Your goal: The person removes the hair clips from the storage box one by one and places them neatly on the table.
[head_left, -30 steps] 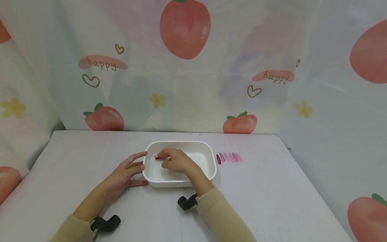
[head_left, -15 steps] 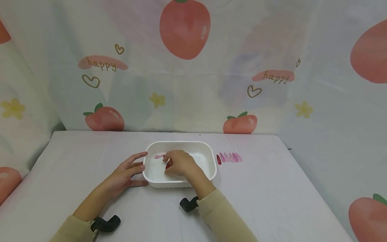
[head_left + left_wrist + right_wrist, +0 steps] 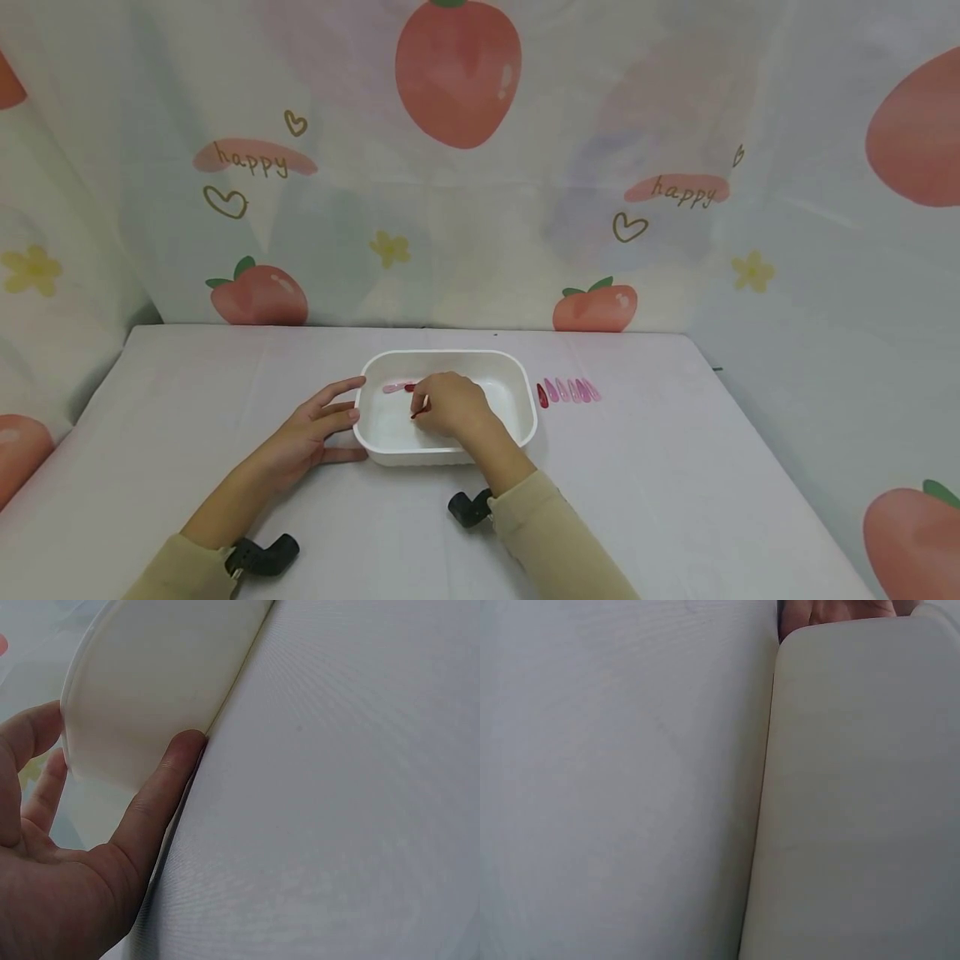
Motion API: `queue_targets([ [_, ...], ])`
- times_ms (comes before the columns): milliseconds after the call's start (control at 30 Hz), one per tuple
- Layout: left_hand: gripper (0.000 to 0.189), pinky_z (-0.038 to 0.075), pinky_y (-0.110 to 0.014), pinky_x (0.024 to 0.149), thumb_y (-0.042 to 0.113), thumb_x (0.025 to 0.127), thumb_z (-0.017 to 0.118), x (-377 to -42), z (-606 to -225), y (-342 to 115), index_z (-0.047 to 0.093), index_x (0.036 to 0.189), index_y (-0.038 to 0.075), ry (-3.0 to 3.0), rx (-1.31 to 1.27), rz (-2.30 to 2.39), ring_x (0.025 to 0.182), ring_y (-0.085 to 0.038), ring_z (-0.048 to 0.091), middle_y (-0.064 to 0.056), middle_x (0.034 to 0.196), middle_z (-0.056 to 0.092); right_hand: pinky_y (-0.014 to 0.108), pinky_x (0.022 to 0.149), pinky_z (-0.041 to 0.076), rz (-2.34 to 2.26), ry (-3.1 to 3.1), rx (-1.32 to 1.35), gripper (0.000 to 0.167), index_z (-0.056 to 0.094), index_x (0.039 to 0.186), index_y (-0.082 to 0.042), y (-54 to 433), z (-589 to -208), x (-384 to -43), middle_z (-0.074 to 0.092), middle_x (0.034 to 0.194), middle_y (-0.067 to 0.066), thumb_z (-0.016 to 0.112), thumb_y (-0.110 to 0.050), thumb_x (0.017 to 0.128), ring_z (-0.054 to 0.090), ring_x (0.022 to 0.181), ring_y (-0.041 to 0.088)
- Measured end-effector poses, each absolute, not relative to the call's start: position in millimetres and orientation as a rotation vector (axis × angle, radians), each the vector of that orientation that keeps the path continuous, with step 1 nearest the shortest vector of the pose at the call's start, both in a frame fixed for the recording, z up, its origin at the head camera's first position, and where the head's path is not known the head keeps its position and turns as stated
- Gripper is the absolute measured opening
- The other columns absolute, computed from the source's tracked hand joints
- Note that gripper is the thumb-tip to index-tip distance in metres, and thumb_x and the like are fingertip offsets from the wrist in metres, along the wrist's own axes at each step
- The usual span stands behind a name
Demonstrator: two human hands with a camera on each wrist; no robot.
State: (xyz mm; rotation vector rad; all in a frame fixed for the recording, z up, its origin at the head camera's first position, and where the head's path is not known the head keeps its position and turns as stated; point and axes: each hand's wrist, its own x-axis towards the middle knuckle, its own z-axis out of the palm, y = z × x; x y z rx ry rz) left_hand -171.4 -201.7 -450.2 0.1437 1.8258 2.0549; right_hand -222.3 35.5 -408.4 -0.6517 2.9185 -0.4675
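In the head view my right hand [image 3: 453,406] is over the white tray [image 3: 521,433], pinching a dark red snap hair clip [image 3: 420,412] between thumb and fingers. Behind those fingertips a pink hair clip [image 3: 393,387] lies on the tray floor, beside another red clip [image 3: 409,387] partly covered by the hand. My left hand [image 3: 306,437] touches the tray's left end with outstretched fingers. Up close in the left wrist view, the left hand's thumb [image 3: 161,787] presses low on the tray wall [image 3: 150,682], while other fingertips meet its rim.
Right of the tray, a row of pink hair clips [image 3: 573,390] lies on the white tablecloth [image 3: 675,483], with one red clip [image 3: 542,395] at its left end. A fruit-printed curtain [image 3: 480,233] hangs behind the table. The right wrist view shows mostly the tray's outer wall [image 3: 855,787].
My right hand has drawn back a little to the right inside the tray and now pinches a red clip. The pink clip at the left has come into view. My left hand stays put.
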Motion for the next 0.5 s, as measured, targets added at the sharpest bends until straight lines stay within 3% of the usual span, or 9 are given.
queue_targets([
  [233,0.061,0.056,-0.054,0.091,0.020,0.102,0.057,-172.3,-451.4,-202.2,0.027,0.156,0.019,1.823,0.152,2.054,0.121,-0.031,0.057,-0.024,0.154,0.029,0.029,0.061,0.044,-0.433,2.928,-0.664,0.009,0.067,0.076,-0.026,36.8,-408.3,-221.0,0.059,0.072,-0.011,0.075,-0.024,0.081,0.054,0.074,0.012],
  [500,0.059,0.056,-0.054,0.091,0.017,0.103,0.054,-172.0,-450.7,-202.1,0.028,0.156,0.020,1.820,0.153,2.053,0.123,-0.031,0.056,-0.023,0.154,0.030,0.027,0.063,0.046,-0.555,2.988,-0.673,0.002,0.072,0.088,-0.022,41.2,-408.8,-223.8,0.062,0.079,-0.009,0.073,-0.024,0.089,0.055,0.074,0.011],
])
